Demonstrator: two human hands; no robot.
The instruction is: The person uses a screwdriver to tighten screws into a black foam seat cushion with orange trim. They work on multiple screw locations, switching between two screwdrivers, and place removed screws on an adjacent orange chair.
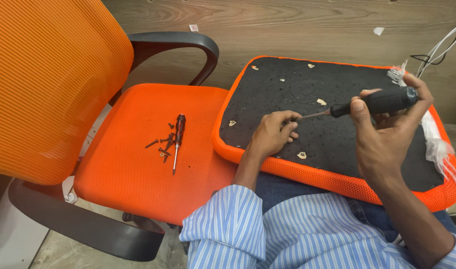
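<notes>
An upturned orange seat cushion (337, 184) with a black underside lies across my lap. My right hand (387, 134) grips the black handle of a screwdriver (372, 103) held nearly level over the cushion. Its metal tip reaches my left hand (273, 134), whose fingers pinch something small at the tip, resting on the black underside. What they pinch is too small to tell.
An orange mesh office chair (138, 164) with black armrests stands at my left. On its seat lie a second red-handled screwdriver (177, 140) and several dark screws (163, 146). White cables (439, 47) hang by the wooden wall at the right; plastic wrap (439, 147) clings to the cushion's right edge.
</notes>
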